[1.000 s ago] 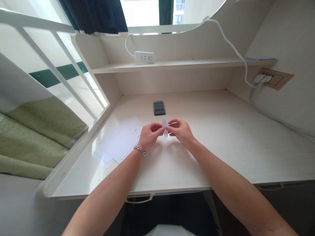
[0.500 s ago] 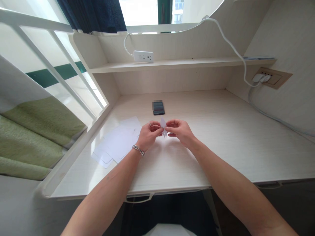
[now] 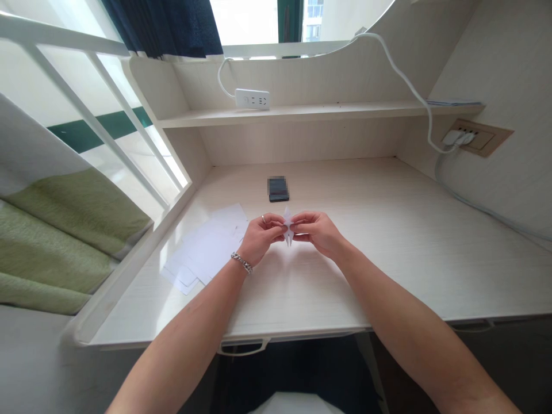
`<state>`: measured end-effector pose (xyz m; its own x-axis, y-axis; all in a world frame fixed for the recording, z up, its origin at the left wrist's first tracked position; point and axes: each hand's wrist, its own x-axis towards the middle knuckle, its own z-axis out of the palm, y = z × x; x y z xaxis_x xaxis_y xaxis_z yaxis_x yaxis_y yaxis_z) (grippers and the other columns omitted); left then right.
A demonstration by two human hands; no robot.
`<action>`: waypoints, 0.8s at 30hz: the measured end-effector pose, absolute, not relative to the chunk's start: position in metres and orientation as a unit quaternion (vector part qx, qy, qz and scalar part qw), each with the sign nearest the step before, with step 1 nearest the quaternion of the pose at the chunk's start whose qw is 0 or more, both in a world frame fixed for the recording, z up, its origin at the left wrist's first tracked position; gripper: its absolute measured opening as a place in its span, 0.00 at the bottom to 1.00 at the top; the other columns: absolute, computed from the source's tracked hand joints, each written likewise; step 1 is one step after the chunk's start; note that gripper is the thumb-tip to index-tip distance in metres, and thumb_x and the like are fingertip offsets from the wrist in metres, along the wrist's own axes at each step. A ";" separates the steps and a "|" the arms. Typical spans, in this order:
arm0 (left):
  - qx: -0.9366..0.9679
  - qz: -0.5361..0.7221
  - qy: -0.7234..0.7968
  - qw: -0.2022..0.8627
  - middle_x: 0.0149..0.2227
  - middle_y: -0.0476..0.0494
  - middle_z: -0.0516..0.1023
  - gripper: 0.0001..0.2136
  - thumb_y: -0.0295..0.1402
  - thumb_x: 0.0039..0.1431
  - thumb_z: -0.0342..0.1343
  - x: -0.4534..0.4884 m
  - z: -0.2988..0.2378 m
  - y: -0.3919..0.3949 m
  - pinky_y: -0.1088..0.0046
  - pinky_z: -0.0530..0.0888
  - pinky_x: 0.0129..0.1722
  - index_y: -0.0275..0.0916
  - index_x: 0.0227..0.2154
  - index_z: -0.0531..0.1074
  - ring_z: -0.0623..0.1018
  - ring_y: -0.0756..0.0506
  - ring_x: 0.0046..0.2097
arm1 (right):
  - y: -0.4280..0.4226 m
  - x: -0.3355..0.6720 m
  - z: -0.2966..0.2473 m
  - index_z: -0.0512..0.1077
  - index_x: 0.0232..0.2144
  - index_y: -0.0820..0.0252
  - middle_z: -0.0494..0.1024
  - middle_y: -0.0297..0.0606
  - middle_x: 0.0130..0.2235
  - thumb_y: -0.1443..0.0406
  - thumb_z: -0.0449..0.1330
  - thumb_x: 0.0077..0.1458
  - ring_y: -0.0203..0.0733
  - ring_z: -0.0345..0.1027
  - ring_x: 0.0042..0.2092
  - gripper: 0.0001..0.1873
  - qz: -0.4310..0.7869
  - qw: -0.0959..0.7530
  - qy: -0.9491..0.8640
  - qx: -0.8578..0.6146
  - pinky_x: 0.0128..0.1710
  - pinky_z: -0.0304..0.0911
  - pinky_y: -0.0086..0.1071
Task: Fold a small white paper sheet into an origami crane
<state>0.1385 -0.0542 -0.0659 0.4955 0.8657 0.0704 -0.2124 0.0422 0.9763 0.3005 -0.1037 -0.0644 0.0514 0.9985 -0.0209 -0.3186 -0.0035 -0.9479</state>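
Observation:
Between my hands is a small piece of folded white paper (image 3: 288,230), held just above the desk with pointed ends at top and bottom. My left hand (image 3: 261,234), with a ring and a chain bracelet, pinches its left side between thumb and fingers. On the right side, my right hand (image 3: 317,231) pinches it the same way. Fingertips hide part of the folds. Several white paper sheets (image 3: 211,241) lie overlapping on the desk left of my left hand. Beyond my hands rests a dark phone-like object (image 3: 278,189), its upper part blurred.
The pale wooden desk (image 3: 409,241) has a raised shelf (image 3: 310,112) at the back. A white power strip (image 3: 252,99) stands on it. A white cable (image 3: 405,75) runs down to a wall socket (image 3: 483,138) at right. A white railing (image 3: 90,115) borders the left side.
The folded paper has turned slightly and now looks narrower, with its lower points a bit lower. Both hands keep their pinch and have barely shifted.

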 end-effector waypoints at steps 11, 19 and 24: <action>0.579 0.408 0.310 0.634 0.27 0.45 0.79 0.06 0.27 0.42 0.64 0.139 -0.066 -0.055 0.68 0.76 0.37 0.33 0.26 0.77 0.78 0.48 0.31 | -0.107 0.299 -0.058 0.78 0.26 0.62 0.79 0.38 0.27 0.65 0.69 0.38 0.42 0.74 0.32 0.09 0.523 0.577 -0.425 -0.461 0.39 0.72 0.40; 0.559 0.418 0.332 0.634 0.28 0.42 0.80 0.12 0.35 0.43 0.68 0.139 -0.066 -0.054 0.65 0.77 0.38 0.32 0.29 0.77 0.79 0.47 0.31 | -0.105 0.294 -0.062 0.74 0.24 0.61 0.77 0.34 0.25 0.64 0.72 0.33 0.38 0.72 0.30 0.13 0.488 0.600 -0.422 -0.474 0.38 0.72 0.39; 0.581 0.406 0.335 0.621 0.30 0.40 0.81 0.15 0.38 0.43 0.69 0.138 -0.066 -0.053 0.63 0.77 0.40 0.32 0.30 0.78 0.79 0.46 0.33 | -0.105 0.295 -0.063 0.76 0.25 0.62 0.77 0.36 0.26 0.62 0.72 0.34 0.38 0.72 0.31 0.14 0.491 0.587 -0.427 -0.482 0.38 0.71 0.38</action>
